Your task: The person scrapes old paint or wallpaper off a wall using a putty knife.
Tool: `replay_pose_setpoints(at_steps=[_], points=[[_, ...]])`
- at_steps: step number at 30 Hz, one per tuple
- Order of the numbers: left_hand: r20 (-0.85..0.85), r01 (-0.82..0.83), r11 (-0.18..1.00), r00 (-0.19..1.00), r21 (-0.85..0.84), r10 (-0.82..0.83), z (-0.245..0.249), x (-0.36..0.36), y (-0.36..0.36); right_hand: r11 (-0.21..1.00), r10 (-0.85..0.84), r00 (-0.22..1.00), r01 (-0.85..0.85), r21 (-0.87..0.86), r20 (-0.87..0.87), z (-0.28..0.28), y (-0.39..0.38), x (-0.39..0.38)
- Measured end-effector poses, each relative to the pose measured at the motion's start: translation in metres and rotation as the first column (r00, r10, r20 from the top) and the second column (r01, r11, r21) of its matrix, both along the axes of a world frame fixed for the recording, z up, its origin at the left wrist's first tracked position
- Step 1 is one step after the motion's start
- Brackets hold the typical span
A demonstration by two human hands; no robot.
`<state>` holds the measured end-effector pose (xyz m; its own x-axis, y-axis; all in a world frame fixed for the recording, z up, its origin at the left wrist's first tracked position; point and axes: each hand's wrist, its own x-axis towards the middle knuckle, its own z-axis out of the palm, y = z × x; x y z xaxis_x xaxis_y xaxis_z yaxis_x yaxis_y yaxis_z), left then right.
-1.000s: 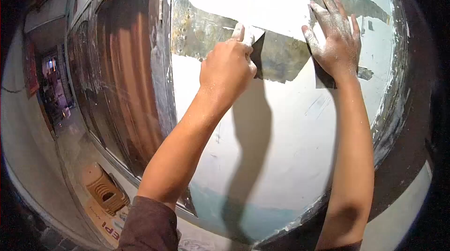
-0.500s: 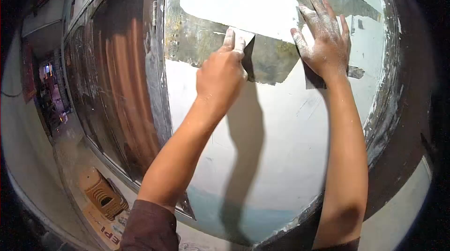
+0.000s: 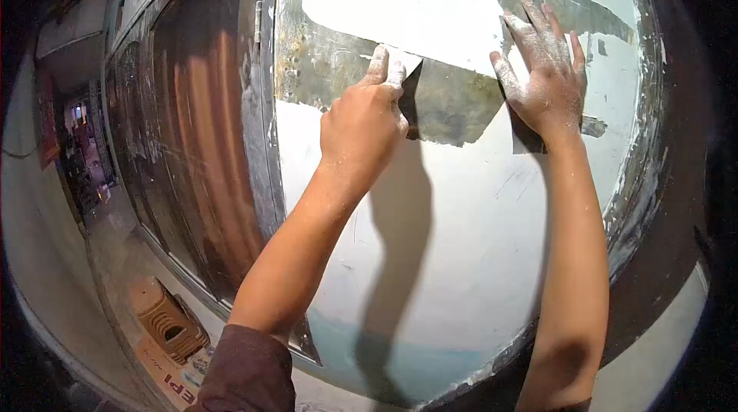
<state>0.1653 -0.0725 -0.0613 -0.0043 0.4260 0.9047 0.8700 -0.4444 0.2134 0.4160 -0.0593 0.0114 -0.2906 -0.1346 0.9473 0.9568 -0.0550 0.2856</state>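
My left hand (image 3: 364, 116) is closed on a flat scraper blade (image 3: 407, 64), its index and middle fingertips pressing the blade to the wall. The blade lies at the border between a large white putty patch (image 3: 392, 4) and a bare grey-green strip (image 3: 453, 97). Powder whitens the fingertips of both hands. To the right, my right hand (image 3: 547, 81) is spread against the wall with its fingers apart, near another bare grey patch (image 3: 600, 8). A dark straight-edged shape (image 3: 528, 139) shows under its palm; what lies beneath the palm is hidden.
A dark wooden door (image 3: 200, 120) with a brown curtain behind it stands left of the wall, beside a worn frame (image 3: 264, 104). Stacked brown plastic stools (image 3: 167, 323) and printed cardboard (image 3: 165, 373) are on the floor at lower left. A rough edge (image 3: 644, 158) bounds the wall at right.
The view has shifted slightly, so the wall appears a little farther right and lower. Both hands keep nearly the same places on the wall.
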Motion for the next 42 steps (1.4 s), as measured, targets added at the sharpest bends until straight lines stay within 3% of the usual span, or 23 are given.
replay_pose_setpoints(at_steps=[2, 3, 7, 8, 9, 12, 14, 26, 27, 30, 35, 42], points=[[-0.024, 0.025, 0.996, 0.999, 0.087, -0.023, -0.007, -0.003, 0.002, 1.0, 0.007, 1.0, -0.007, 0.0, -0.001, -0.001, 0.001, 0.0], [-0.012, 0.021, 1.0, 1.0, 0.019, -0.021, -0.008, -0.003, -0.004, 1.0, 0.015, 1.0, -0.015, -0.001, 0.006, -0.001, 0.001, 0.001], [0.023, 0.018, 0.994, 1.0, 0.107, -0.021, 0.0, -0.012, 0.008, 1.0, 0.015, 1.0, -0.015, 0.007, 0.007, 0.002, 0.002, 0.002], [0.036, 0.005, 1.0, 0.999, -0.009, -0.005, 0.004, -0.013, 0.007, 1.0, 0.017, 1.0, -0.017, 0.001, 0.003, 0.0, 0.002, 0.001], [0.033, -0.007, 0.997, 0.999, 0.08, 0.005, 0.0, -0.011, 0.005, 1.0, 0.013, 1.0, -0.013, 0.016, 0.016, -0.001, 0.003, 0.002], [0.034, 0.05, 0.995, 0.998, 0.083, -0.053, -0.001, -0.014, 0.003, 1.0, 0.007, 1.0, -0.008, 0.015, 0.016, 0.0, 0.0, 0.0], [0.036, 0.002, 0.997, 0.999, -0.082, 0.001, 0.012, -0.017, 0.003, 1.0, 0.012, 1.0, -0.012, 0.022, 0.019, 0.001, -0.001, 0.0], [0.009, 0.028, 0.995, 1.0, 0.097, -0.029, 0.005, -0.05, 0.014, 1.0, -0.024, 1.0, 0.024, 0.014, 0.011, 0.0, 0.001, 0.002], [0.033, 0.08, 0.994, 0.996, 0.069, -0.082, 0.007, -0.054, 0.019, 0.999, -0.036, 0.999, 0.035, 0.013, 0.021, 0.0, 0.001, 0.003], [-0.017, 0.026, 0.995, 1.0, 0.099, -0.024, 0.016, -0.062, 0.027, 0.999, -0.043, 0.999, 0.043, 0.016, 0.024, 0.001, 0.002, 0.003], [-0.052, 0.032, 0.999, 0.998, -0.007, -0.032, 0.024, -0.07, 0.021, 0.999, -0.038, 0.999, 0.038, 0.013, 0.01, 0.001, 0.001, 0.002], [-0.004, 0.095, 0.995, 0.995, -0.002, -0.095, 0.025, -0.079, 0.025, 1.0, -0.023, 1.0, 0.023, 0.017, 0.015, 0.001, -0.001, 0.001]])
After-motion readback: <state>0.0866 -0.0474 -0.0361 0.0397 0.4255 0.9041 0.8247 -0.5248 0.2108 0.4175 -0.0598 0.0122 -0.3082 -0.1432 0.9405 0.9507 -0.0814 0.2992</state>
